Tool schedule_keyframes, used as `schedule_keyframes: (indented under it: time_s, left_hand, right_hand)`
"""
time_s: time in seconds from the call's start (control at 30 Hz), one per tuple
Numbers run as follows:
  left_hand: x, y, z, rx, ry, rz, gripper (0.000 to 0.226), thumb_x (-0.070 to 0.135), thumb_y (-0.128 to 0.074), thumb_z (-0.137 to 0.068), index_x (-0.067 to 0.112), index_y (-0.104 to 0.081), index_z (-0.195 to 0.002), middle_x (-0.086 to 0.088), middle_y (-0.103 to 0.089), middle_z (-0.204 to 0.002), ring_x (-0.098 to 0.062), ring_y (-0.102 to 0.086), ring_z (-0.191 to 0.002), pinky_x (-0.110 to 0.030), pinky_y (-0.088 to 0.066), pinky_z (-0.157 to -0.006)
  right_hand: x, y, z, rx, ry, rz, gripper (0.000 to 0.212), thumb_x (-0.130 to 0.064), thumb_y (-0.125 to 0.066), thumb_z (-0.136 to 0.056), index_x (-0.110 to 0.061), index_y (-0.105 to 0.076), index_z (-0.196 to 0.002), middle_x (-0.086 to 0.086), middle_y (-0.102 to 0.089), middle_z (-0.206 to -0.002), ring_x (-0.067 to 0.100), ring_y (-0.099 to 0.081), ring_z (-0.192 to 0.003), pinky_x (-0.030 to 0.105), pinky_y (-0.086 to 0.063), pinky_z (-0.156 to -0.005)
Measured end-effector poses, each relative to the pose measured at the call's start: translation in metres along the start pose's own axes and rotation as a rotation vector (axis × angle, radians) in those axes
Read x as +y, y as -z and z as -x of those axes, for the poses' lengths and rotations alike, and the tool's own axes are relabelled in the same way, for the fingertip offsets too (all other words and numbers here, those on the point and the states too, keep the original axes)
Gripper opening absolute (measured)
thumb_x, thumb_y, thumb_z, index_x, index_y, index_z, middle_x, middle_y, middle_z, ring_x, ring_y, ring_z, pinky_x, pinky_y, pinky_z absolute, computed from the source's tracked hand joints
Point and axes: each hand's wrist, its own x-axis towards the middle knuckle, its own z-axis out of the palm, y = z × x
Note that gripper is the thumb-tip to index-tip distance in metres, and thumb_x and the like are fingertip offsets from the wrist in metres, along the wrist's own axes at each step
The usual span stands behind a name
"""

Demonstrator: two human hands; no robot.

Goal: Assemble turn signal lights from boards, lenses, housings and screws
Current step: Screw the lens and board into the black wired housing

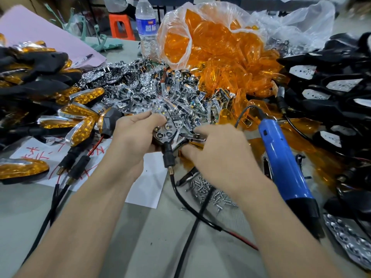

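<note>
Head view: the left hand (130, 135) grips a black housing (163, 137) with its board, held just above the tabletop (140, 237). The right hand (218, 151) pinches a chrome part (195, 136) at the housing's right edge. Screws (208, 189) lie beneath the right wrist, beside a blue screwdriver (281, 157).

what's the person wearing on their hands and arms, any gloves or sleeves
Nothing that shows. The left hand and right hand are ungloved, and both forearms are uncovered down to the frame edge: no sleeve, watch, band or ring in view.
</note>
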Motion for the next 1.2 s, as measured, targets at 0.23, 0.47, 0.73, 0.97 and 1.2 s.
schedule_keyframes:
  time_s: [0.23,0.47,0.73,0.97,1.2]
  left_hand:
    - [0.001,0.0,0.0,-0.026,0.003,-0.08,0.029,0.009,-0.074,-0.09,0.017,-0.077,-0.062,0.006,-0.065,-0.059,-0.014,-0.061,-0.049,-0.028,-0.055,-0.045]
    - [0.002,-0.009,0.007,-0.049,-0.033,-0.143,0.041,0.008,-0.076,-0.088,0.026,-0.074,-0.051,0.023,-0.065,-0.065,-0.007,-0.058,-0.052,-0.024,-0.052,-0.042]
    - [-0.003,-0.011,0.012,-0.096,-0.077,-0.115,0.037,0.006,-0.072,-0.09,0.027,-0.079,-0.06,0.016,-0.062,-0.055,-0.004,-0.057,-0.045,-0.025,-0.053,-0.044]
    - [-0.004,-0.013,0.012,-0.182,-0.082,-0.092,0.025,0.01,-0.07,-0.092,0.02,-0.08,-0.072,0.006,-0.069,-0.068,-0.011,-0.063,-0.056,-0.025,-0.055,-0.05]
    - [-0.007,-0.015,0.011,-0.072,-0.115,-0.144,0.01,0.01,-0.073,-0.09,0.012,-0.081,-0.087,-0.007,-0.072,-0.08,-0.01,-0.065,-0.056,-0.029,-0.057,-0.049]
  right_hand:
    - [0.004,-0.002,-0.004,0.117,0.014,-0.171,0.011,-0.038,-0.078,-0.083,-0.036,-0.069,-0.09,-0.017,-0.07,-0.082,0.005,-0.065,-0.077,0.031,-0.057,-0.07]
    - [0.001,0.004,-0.014,0.198,-0.216,-1.238,0.026,-0.009,-0.083,-0.069,-0.018,-0.075,-0.092,-0.002,-0.079,-0.089,0.015,-0.075,-0.086,0.04,-0.063,-0.086]
    - [0.001,-0.013,-0.008,0.001,-0.231,-1.169,0.037,0.013,-0.079,-0.074,-0.015,-0.059,-0.086,0.015,-0.078,-0.1,0.024,-0.074,-0.087,0.038,-0.059,-0.08]
    - [0.01,-0.002,-0.013,-0.166,-0.235,-1.249,0.031,0.013,-0.074,-0.082,-0.014,-0.066,-0.097,0.003,-0.068,-0.083,0.019,-0.062,-0.079,0.036,-0.053,-0.074]
    - [0.006,0.003,-0.011,0.016,-0.069,-1.258,0.038,0.007,-0.08,-0.076,-0.014,-0.07,-0.106,-0.003,-0.08,-0.093,0.01,-0.074,-0.088,0.026,-0.06,-0.075]
